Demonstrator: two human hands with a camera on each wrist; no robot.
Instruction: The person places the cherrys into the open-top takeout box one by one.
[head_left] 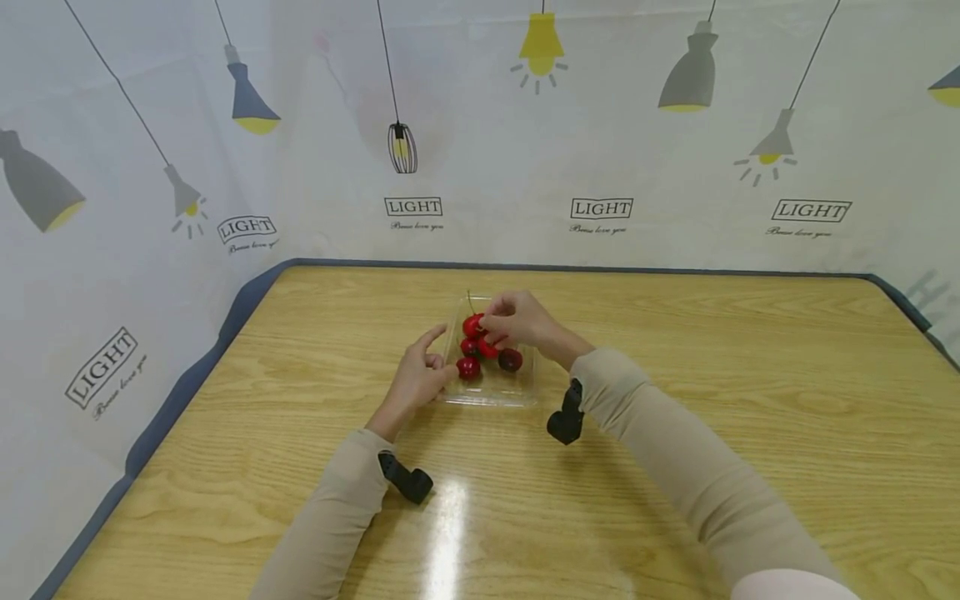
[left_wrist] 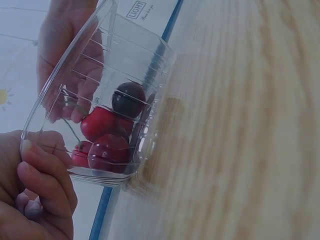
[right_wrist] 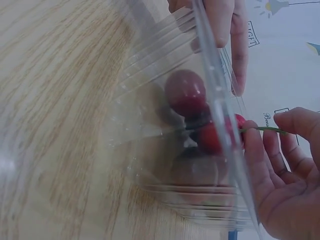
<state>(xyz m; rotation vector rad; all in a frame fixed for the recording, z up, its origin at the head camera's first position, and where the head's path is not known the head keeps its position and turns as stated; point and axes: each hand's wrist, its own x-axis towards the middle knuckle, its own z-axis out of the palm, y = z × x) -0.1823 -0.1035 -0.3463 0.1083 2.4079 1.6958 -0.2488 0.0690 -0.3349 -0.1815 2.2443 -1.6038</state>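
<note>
A clear plastic container (head_left: 491,399) stands on the table with several cherries inside. My left hand (head_left: 420,373) grips its left side, thumb at the rim and the lower fingers curled in the left wrist view. Over the container, my right hand (head_left: 523,320) reaches in from the right. Its thumb and fingers lie either side of a green stem (right_wrist: 265,129), its fingertips at a bright red cherry (right_wrist: 214,139). A dark cherry (head_left: 511,360) lies toward the right side, and a deep red cherry (head_left: 468,368) is close to my left thumb.
The wooden table (head_left: 675,350) extends around the container on all sides. Behind it hangs a white cloth (head_left: 487,142) printed with lamps. Each wrist carries a black camera mount, the left mount (head_left: 408,482) low over the table and the right mount (head_left: 567,417) beside the container.
</note>
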